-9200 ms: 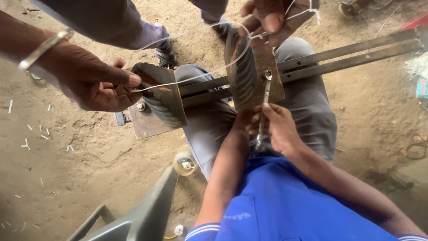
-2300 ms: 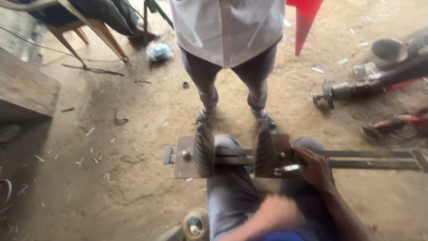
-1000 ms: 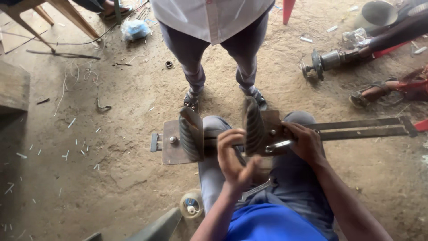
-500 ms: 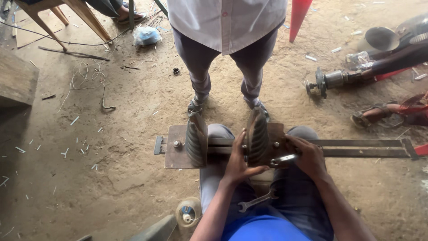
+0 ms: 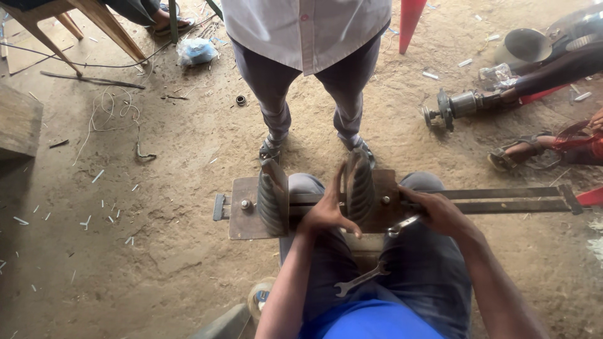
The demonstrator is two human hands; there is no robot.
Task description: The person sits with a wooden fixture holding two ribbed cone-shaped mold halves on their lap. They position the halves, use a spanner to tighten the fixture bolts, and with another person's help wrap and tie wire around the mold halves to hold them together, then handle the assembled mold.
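A rusty metal jig [image 5: 248, 216] with a long double rail [image 5: 502, 199] lies across my knees. Two dark ribbed arched formers stand on it, one at the left [image 5: 272, 196] and one nearer the middle [image 5: 359, 185]. My left hand [image 5: 326, 210] rests against the near side of the middle former, fingers spread on it. My right hand [image 5: 433, 210] grips a silver wrench [image 5: 403, 224] at the rail, just right of that former. A second open-ended wrench [image 5: 360, 279] lies loose on my lap.
Another person in a white shirt and grey trousers [image 5: 308, 56] stands right in front of the jig, feet touching its far edge. Motor parts [image 5: 461, 105] and a sandalled foot [image 5: 518, 154] lie at the right. A red cone [image 5: 411, 19], wooden stool legs [image 5: 107, 28] and wire scraps litter the dirt floor.
Earlier, another person's hands held wire over the formers; that person now stands back. My left hand came up from my lap onto the middle former. A wrench appeared on my lap.
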